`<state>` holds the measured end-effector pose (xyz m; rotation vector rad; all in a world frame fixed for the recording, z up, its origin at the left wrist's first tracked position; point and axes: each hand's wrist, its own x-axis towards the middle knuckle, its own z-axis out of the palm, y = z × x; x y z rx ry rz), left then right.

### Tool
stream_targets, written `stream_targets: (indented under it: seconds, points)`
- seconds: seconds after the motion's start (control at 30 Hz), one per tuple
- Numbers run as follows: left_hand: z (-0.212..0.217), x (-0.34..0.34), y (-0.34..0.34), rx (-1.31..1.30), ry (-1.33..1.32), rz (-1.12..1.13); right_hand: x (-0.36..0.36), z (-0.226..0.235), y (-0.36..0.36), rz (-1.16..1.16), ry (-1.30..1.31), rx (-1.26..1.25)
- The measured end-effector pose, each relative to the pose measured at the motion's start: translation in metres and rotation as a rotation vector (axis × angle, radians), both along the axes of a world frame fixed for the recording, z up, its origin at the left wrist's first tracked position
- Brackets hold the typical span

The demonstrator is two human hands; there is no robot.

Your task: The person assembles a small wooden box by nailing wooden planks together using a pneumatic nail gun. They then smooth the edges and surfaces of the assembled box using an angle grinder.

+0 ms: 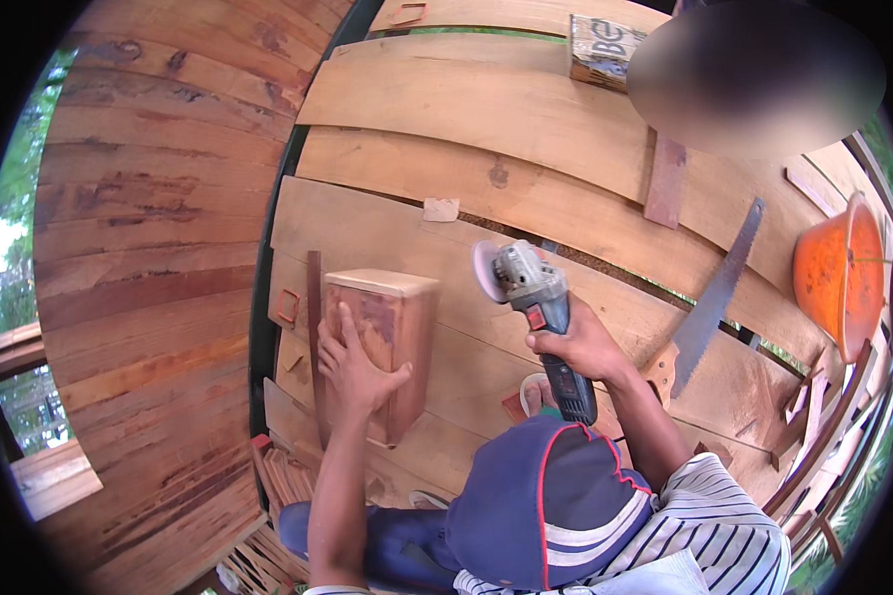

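Note:
My left hand (355, 367) lies with its fingers spread on the side of a reddish-brown wooden box (404, 337), pressing against it. The box has a paler top edge and rests on the planks beside a thin dark wooden strip (315, 327). To the right of the box, my right hand (580, 342) is wrapped round the body of an angle grinder (536, 283). A pale round disc (487, 272) on the grinder points toward the box, with a gap between them. Whether the disc spins cannot be told.
A handsaw (716, 297) lies right of the grinder, with an orange bucket (829, 268) beyond. A flat wood piece (667, 180) and a printed wooden block (600, 50) lie farther off. A plank wall (159, 228) stands left. A cap (536, 506) fills the lower middle.

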<state>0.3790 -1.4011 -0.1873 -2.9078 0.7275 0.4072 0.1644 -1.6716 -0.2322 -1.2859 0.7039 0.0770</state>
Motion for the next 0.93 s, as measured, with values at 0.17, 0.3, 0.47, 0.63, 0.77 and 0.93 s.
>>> stream_targets:
  seconds: [0.17,0.3,0.47,0.63,0.77,0.93]
  points:
    - [0.014,0.033,0.028,-0.141,0.072,-0.73,-0.007,-0.012,-0.02,0.012,0.043,0.11]
    - [0.012,0.041,0.03,-0.139,0.076,-0.979,-0.014,-0.004,-0.032,0.097,0.124,-0.053]
    - [-0.007,0.037,0.061,-0.214,-0.164,-1.142,-0.019,0.0,-0.041,0.255,0.096,-0.15]
    - [-0.019,0.015,0.086,-0.34,-0.211,-1.003,-0.006,0.004,-0.049,0.382,0.037,-0.301]
    - [-0.017,0.016,0.081,-0.33,-0.198,-1.014,0.021,-0.004,-0.051,0.47,-0.017,-0.404]
    - [-0.015,0.018,0.081,-0.308,-0.165,-1.0,0.043,-0.016,-0.044,0.583,-0.036,-0.371]
